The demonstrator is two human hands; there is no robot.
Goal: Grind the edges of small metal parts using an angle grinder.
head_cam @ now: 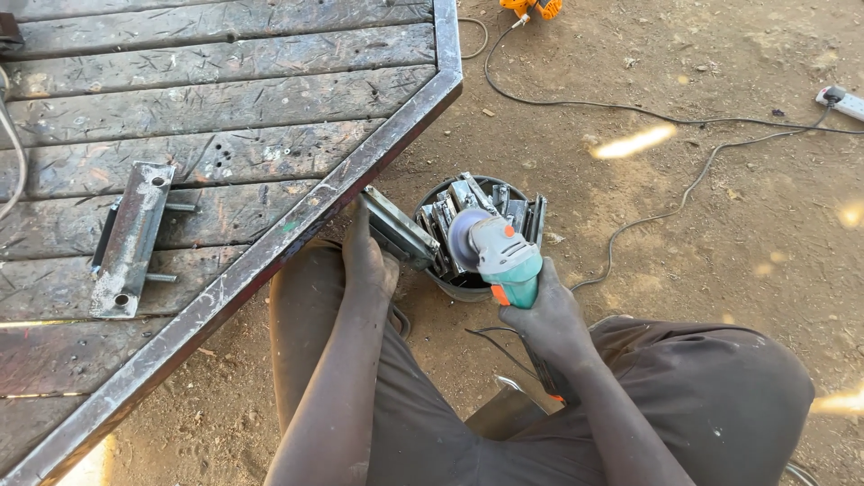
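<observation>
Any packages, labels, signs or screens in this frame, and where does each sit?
None in view: no package, label, sign or screen.
Nearest to a container: dark round bucket of metal pieces, on the dirt between the knees.
Angle grinder in right hand: teal and grey, orange accents.

Scratched steel table [225, 108], glossy plastic grinder [508, 261]

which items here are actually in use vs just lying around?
In use:
- angle grinder, gripped by right hand
- metal piece, held by left hand
- bucket of metal pieces

Lying about:
- bolted metal bracket on the wooden platform
- power strip
- orange tool, top edge
</observation>
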